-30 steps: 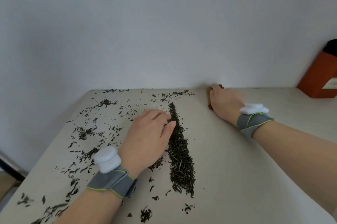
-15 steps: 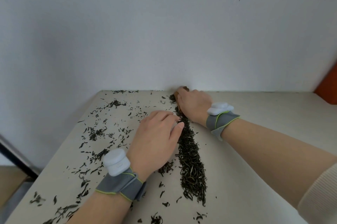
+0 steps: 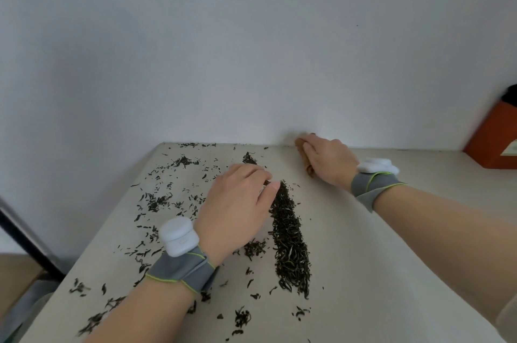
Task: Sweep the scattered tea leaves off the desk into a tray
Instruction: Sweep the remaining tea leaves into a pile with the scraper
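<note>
The swept tea leaves (image 3: 288,236) lie in one dense dark ridge on the pale desk (image 3: 391,272). Its long axis runs from the near edge away toward the wall, the far end leaning slightly left and thinning to a small separate clump near the back. The left hand (image 3: 237,211) lies palm down just left of the ridge, its grip released: the fingers are loosely bent and hold nothing, and the thumb tip touches the ridge's upper left flank. The right hand (image 3: 330,163) is at the back of the desk against the wall, well right of the ridge, its grip clenched round a brown tool (image 3: 306,165). Only a short length of that tool shows beside the fingers, so I cannot tell what kind it is. The leaves are thin, curled, dark green-black slivers. Loose leaves (image 3: 156,200) are strewn over the left half of the desk, with more near the front edge. Each wrist wears a grey band (image 3: 181,270) carrying a white device (image 3: 179,236). An orange-red box (image 3: 495,141) stands at the far right.
</note>
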